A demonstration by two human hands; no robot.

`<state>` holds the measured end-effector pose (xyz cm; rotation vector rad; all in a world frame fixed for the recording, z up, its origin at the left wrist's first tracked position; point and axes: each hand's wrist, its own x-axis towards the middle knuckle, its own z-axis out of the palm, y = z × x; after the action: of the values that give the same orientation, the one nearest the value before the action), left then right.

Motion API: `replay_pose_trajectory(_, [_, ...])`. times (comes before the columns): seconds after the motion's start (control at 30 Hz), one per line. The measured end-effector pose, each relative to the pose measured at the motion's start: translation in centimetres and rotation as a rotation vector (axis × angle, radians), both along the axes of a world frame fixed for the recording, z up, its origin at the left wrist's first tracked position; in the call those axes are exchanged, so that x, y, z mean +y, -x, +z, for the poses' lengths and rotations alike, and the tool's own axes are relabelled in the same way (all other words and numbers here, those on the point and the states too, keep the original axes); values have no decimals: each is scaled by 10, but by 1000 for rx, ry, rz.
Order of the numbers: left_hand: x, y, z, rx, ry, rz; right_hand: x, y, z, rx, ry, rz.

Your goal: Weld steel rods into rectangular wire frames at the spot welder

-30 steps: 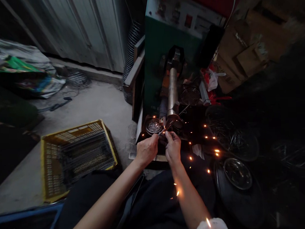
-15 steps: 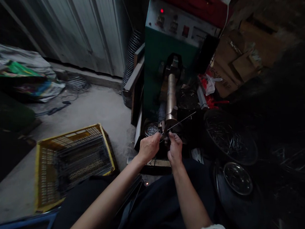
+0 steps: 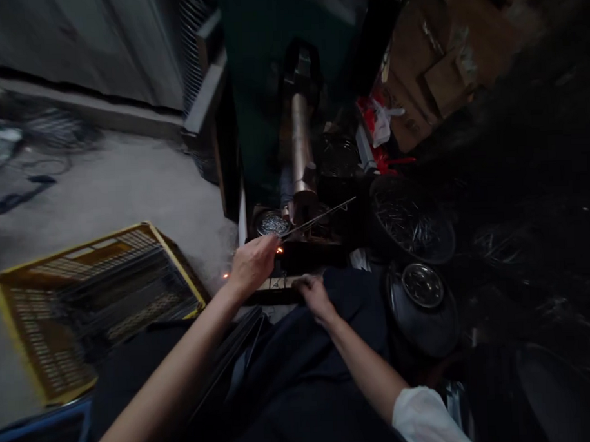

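My left hand (image 3: 254,264) is closed around one end of a thin metal wire rod (image 3: 324,215), which slants up to the right, with a small bent piece near its far end. The rod passes just in front of a thick copper-coloured cylinder arm (image 3: 302,143) of the green machine (image 3: 251,74). Close beyond my left hand, a round dish (image 3: 273,224) holds small shiny metal pieces. My right hand (image 3: 317,297) is lower, by a wooden ledge (image 3: 273,283) and my dark-clothed lap. Its fingers are curled together; whatever they may hold is hidden. Orange sparks glow below the rod.
A yellow plastic crate (image 3: 181,276) with metal wire racks stands on the floor at left. At right are a dark basin (image 3: 411,220) of thin metal pieces and a round metal lid (image 3: 423,285). Cardboard boxes (image 3: 412,114) lie behind.
My right hand has come away from the rod and dropped toward my lap. My left hand still holds the rod. Sparks have appeared, and the view has tilted down and turned right.
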<state>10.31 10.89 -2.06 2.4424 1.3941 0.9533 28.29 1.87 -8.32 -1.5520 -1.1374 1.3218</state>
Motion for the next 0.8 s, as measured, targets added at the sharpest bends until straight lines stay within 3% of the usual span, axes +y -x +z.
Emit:
replay_pose_trajectory(0.13, [-24, 28, -4, 63, 20, -54, -53, -4, -24, -516, 103, 571])
replay_pose_trajectory(0.2, [-37, 47, -6, 102, 40, -38, -64, -4, -28, -701, 119, 713])
replay_pose_trajectory(0.4, [-61, 131, -11, 190, 159, 203, -57, -8, -34, -722, 108, 801])
replay_pose_trajectory(0.6, [-85, 250, -12, 75, 142, 762, -54, -9, -50, -768, 164, 810])
replay_pose_trajectory(0.7, [-104, 293, -27, -53, 122, 1009, -56, -8, -63, -806, 154, 864])
replay_pose_trajectory(0.8, [-117, 317, -53, -184, 152, 1189, -54, -8, -75, -834, 178, 891])
